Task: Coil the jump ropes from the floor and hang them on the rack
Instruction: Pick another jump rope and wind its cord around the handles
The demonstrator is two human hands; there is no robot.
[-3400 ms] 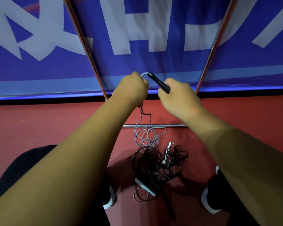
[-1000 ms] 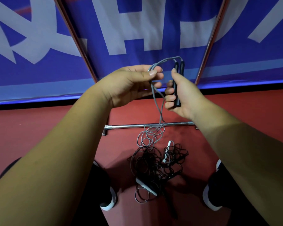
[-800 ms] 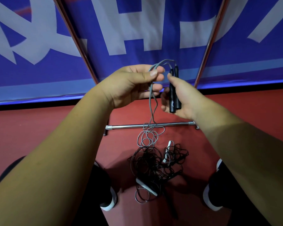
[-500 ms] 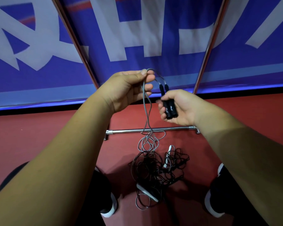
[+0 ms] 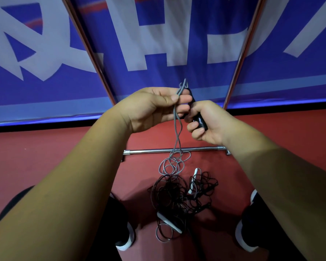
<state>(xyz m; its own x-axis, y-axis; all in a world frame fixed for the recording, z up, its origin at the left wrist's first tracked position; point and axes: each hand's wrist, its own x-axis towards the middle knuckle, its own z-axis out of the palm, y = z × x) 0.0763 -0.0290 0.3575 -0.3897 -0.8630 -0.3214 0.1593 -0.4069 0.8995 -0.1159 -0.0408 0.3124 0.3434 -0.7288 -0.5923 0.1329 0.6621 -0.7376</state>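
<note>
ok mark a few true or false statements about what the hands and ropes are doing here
1. The right hand grips the black handles. True.
2. The left hand holds nothing. False: its thumb and fingers pinch the grey rope.
3. The grey rope is wholly off the floor. False: its lower loops lie on the floor by the metal bar.
4. A tangle of black rope lies on the floor below the hands. True.
5. The grey rope hangs on a rack. False: it hangs from the hands.
</note>
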